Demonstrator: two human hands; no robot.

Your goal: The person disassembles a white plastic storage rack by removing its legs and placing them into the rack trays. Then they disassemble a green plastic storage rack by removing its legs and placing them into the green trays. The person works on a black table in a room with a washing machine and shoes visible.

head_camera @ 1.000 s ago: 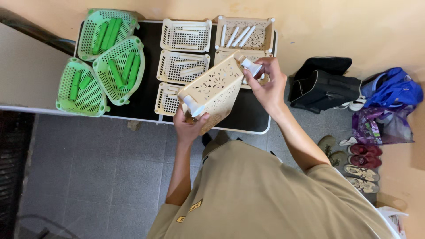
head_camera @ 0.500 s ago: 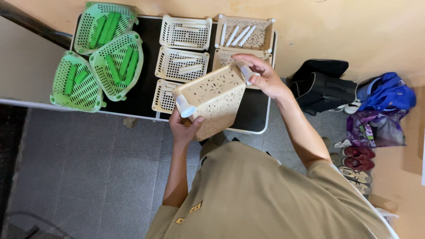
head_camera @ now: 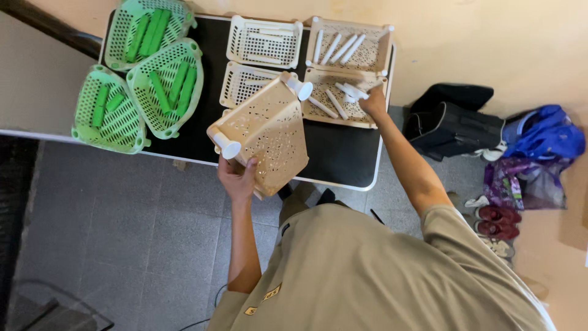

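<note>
Left hand (head_camera: 237,179) gripping the beige perforated tray (head_camera: 264,132) by its lower edge, tilted up over the black table (head_camera: 343,156), two white posts (head_camera: 300,87) already plugged into its corners. Right hand (head_camera: 372,101) reaching into a beige basket (head_camera: 340,105) on the table, fingers closed around a loose white post (head_camera: 351,92). Green baskets (head_camera: 162,86) off to the left.
</note>
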